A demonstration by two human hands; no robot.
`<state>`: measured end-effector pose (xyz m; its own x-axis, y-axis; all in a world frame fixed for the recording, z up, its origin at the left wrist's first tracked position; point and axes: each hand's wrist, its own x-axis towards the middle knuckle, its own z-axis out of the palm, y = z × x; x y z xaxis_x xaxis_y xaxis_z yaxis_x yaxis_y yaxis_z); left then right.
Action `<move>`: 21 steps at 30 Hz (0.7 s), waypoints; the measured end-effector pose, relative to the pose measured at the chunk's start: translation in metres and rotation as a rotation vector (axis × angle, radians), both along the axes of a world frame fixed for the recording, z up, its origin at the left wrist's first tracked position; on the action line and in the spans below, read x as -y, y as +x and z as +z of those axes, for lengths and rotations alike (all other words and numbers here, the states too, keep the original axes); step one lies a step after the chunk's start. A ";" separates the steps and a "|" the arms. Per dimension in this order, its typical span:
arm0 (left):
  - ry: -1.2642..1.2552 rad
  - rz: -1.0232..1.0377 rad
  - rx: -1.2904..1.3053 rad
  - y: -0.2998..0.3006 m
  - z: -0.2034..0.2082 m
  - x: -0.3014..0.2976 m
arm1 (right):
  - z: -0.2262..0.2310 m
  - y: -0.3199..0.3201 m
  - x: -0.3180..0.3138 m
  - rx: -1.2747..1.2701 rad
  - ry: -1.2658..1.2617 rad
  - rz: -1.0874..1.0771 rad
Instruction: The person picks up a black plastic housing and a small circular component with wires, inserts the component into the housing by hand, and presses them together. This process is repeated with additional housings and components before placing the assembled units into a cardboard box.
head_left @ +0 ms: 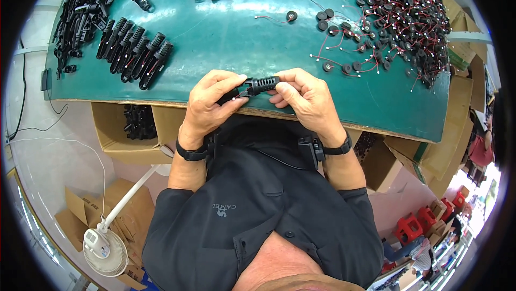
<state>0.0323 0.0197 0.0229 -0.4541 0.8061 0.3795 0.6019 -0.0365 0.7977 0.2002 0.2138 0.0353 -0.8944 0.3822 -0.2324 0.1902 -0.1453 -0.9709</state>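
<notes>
Black ribbed plastic housing (257,86) sits at the green bench's (236,38) 6 o'clock edge, pinched by left hand (210,103) and right hand (307,100). A slipped grip could drop it off the edge into the cardboard box (115,135).

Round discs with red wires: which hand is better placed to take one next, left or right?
Probably the right hand. The round discs lie just beyond it on the green table, while the left hand is nearer the row of black housings. Both hands hold the black ribbed part.
</notes>
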 end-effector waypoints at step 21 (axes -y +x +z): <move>-0.056 0.041 0.059 -0.004 0.001 0.001 | -0.016 -0.008 0.018 -0.334 0.930 -0.203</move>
